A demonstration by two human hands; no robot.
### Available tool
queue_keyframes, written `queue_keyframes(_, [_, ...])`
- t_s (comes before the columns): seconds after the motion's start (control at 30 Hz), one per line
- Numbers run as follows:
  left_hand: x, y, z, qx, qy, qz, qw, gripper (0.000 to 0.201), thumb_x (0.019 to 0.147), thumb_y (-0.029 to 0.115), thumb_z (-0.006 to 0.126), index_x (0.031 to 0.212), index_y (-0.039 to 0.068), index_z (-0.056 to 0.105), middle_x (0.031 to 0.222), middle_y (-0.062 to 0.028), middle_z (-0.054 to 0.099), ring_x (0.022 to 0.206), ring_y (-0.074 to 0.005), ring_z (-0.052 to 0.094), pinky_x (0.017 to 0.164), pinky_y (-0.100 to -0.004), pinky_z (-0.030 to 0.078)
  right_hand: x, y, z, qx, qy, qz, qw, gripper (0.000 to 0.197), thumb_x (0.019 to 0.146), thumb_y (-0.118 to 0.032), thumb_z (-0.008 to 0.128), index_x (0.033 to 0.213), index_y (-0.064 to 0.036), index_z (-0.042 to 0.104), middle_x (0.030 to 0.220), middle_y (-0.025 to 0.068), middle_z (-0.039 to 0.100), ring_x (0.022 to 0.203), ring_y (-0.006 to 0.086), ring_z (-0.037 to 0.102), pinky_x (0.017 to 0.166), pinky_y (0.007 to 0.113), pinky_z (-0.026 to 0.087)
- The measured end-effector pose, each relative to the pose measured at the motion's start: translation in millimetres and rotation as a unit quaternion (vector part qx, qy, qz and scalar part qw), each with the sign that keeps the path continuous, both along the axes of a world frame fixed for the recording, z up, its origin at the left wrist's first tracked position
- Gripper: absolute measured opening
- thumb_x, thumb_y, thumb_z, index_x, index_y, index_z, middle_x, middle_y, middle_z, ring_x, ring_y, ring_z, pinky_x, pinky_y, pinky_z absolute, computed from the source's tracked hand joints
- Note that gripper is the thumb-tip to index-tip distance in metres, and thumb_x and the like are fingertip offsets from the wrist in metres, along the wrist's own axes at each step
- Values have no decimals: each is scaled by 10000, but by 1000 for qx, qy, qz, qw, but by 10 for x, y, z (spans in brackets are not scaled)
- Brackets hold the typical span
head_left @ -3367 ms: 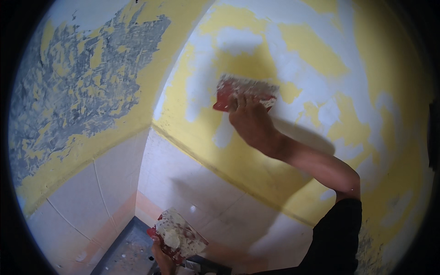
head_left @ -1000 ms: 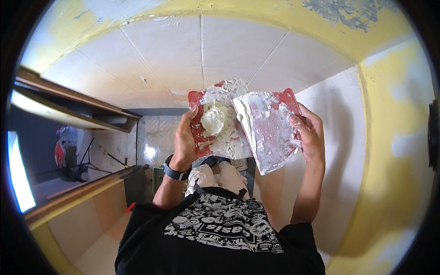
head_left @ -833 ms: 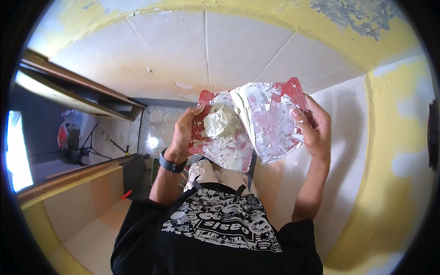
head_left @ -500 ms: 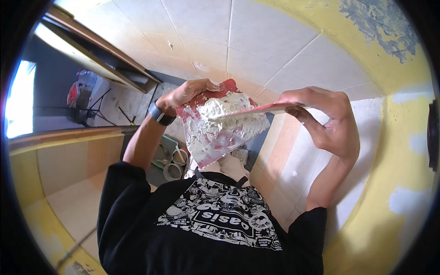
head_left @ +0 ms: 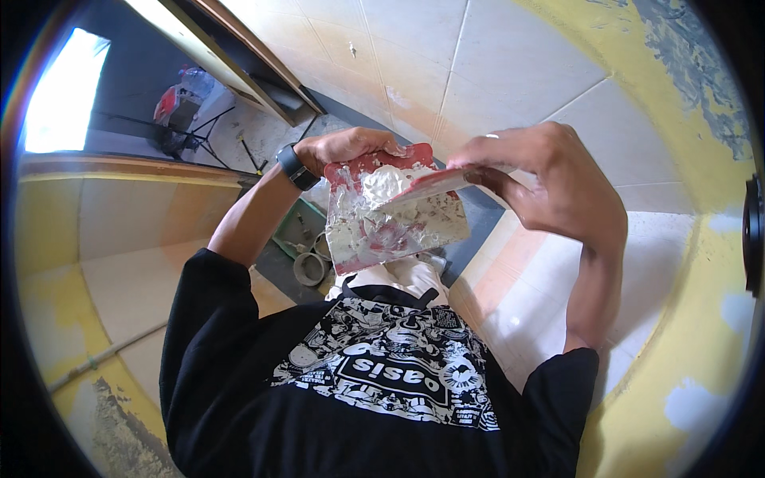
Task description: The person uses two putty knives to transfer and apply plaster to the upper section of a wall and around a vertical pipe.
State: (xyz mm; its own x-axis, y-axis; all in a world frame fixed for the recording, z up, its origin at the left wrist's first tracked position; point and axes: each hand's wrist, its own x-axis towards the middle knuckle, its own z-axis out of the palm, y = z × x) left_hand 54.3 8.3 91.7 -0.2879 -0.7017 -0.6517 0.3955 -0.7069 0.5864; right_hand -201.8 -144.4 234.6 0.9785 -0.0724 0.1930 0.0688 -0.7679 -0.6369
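My left hand (head_left: 351, 146) grips a wide red plastic putty spreader (head_left: 382, 236) by its far left edge, its face turned up. White putty (head_left: 384, 186) sits in a lump near the far part of that face, with thinner smears over the rest. My right hand (head_left: 554, 179) is closed on a second flat red spreader (head_left: 434, 185), also coated with putty. Its blade is tilted and its tip meets the putty on the first spreader. Part of the left hand's fingers is hidden behind the lower spreader.
A tiled wall (head_left: 406, 40) rises ahead, and yellow wall with patched spots (head_left: 717, 358) curves along the right. Below the spreaders are a green tray (head_left: 293, 227) and a round roll or ring (head_left: 309, 269). At far left, a black tripod (head_left: 209, 131) stands beyond a ledge.
The right spreader has moved across the lower one, and the putty on it is now in a smaller lump with more smeared surface showing. The whole view has shifted and turned slightly.
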Motion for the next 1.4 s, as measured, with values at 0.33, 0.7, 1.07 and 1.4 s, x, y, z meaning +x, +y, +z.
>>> queue_keyframes(0.33, [-164,164,93,35,-125,118,985,364,982,282,484,1132,13,677,743,57,614,496,-15,481,439,-187,446,142,-497,-535,183,70,44,980,326,825,27,638,1145,-14,687,872,103,724,735,136,636,696,298,505])
queue_keyframes(0.7, [-94,408,-245,-36,-25,276,960,389,967,288,493,1150,-29,623,920,-63,698,755,-168,689,689,-313,594,229,-463,-1035,402,282,27,870,327,920,-187,697,1189,-2,672,873,-15,693,710,27,570,610,226,481])
queue_keyframes(1.07, [-46,1144,-618,-66,-9,466,882,349,942,410,473,1055,134,656,788,8,655,570,-134,611,440,-281,477,351,-6,-1901,700,61,-35,711,534,923,-220,641,1353,68,508,1197,88,669,1000,149,658,852,269,509])
queue_keyframes(1.4, [431,2024,-989,-120,8,666,736,416,922,458,466,1044,92,622,871,-49,660,700,-177,629,608,-325,530,1266,663,-1599,707,-48,-130,694,511,973,-150,535,1439,20,412,1336,124,581,1101,199,632,933,339,519])
